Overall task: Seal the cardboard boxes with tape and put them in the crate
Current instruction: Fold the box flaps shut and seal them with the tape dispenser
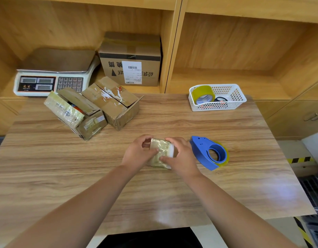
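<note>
1. One small tape-wrapped box (160, 153) lies near the middle of the wooden table (65, 167), held between both hands.
2. The left hand (138, 153) grips the box's left end, with its fingers curled over the far edge and its thumb on the shiny top.
3. The right hand (183, 156) grips the right end, with its index finger hooked over the far corner and its thumb pressing the top near the front.
4. Both bare forearms reach in from the near edge and converge on the box.
5. One blue tape dispenser (208, 153), loaded with yellowish tape, lies on its side just beside the right hand.
6. Two more cardboard boxes sit touching at the table's far left. The tilted box (77, 111) has a flap open, and the closed box (111, 104) carries torn white label scraps.
7. One larger carton (131, 59) with a shipping label stands on the shelf behind, beside one electronic scale (47, 76).
8. One white basket (240, 99) at the far right holds one tape roll (203, 93).
9. One black slatted crate (312, 190) shows partly past the table's right edge.
</note>
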